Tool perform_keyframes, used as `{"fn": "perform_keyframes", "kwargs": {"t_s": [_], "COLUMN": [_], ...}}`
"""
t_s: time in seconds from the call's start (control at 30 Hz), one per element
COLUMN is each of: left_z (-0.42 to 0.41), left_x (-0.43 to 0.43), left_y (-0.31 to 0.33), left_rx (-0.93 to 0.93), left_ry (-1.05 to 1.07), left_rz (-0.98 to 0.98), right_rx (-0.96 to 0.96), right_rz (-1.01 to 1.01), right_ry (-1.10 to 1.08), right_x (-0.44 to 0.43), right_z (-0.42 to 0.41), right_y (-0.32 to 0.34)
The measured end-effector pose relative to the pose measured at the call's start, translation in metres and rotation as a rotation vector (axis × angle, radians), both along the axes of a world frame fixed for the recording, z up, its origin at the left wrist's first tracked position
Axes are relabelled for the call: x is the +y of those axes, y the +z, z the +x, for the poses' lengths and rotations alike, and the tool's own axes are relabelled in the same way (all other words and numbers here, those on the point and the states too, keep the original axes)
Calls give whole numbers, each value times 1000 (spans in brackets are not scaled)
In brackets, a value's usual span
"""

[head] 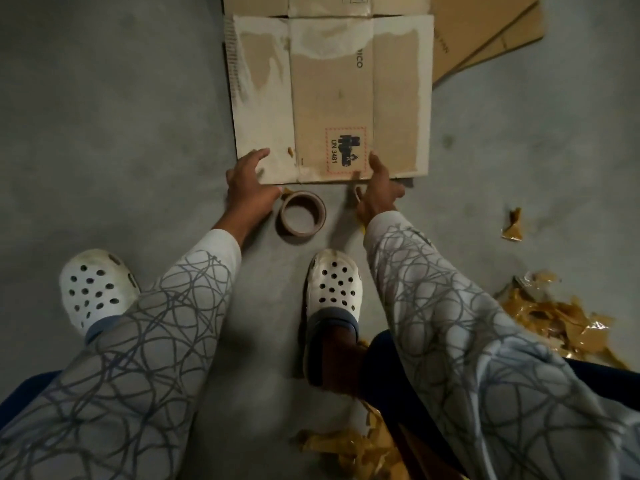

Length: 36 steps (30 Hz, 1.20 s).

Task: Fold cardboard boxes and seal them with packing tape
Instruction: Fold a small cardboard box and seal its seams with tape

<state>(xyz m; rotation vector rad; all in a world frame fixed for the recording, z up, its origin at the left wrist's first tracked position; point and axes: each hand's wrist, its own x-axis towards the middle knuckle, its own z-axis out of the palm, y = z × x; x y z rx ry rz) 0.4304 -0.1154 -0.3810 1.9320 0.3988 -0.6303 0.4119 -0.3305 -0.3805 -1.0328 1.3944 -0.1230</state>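
A flattened brown cardboard box (332, 95) lies on the grey floor ahead of me, with torn pale patches and a printed UN 3481 label near its front edge. My left hand (247, 183) rests on the box's near left corner, fingers spread on the cardboard. At the near edge by the label, my right hand (377, 188) has its fingers on the box and its thumb below the edge. A roll of brown packing tape (303, 218) lies flat on the floor between my hands, just in front of the box.
More flattened cardboard (485, 36) lies behind and to the right of the box. Crumpled scraps of used brown tape (554, 313) litter the floor at the right and near bottom centre. My feet in white clogs (332, 292) stand close behind the tape roll.
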Motion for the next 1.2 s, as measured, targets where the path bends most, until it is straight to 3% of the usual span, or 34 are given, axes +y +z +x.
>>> {"fn": "perform_keyframes", "kwargs": {"t_s": [0.07,0.2,0.43,0.67,0.8,0.93,1.0,1.1,1.2], "left_z": [1,4,16,26,15,-42,-83,-146,-199], "left_x": [-3,-12,-36,-12,29,58,68,78,90], "left_y": [1,11,66,180,267,344,369,389,391], "left_rx": [-12,-118,-279,-377,-307,-266,-251,-202,-76], "left_ry": [-9,3,-59,-290,-280,-38,64,129,284], "left_rz": [-23,82,142,433,329,-3,-154,-214,-257], "right_rx": [18,-59,-274,-428,-608,-608,-613,-703,-725], "right_rz": [141,366,364,404,144,-534,-769,-948,-975], "right_ry": [-77,-32,28,86,226,579,698,906,1079], "right_x": [-12,-14,23,91,123,146,160,180,197], "right_z": [6,4,8,24,5,-45,-89,-162,-231], "right_y": [3,-7,49,162,249,311,325,322,304]}}
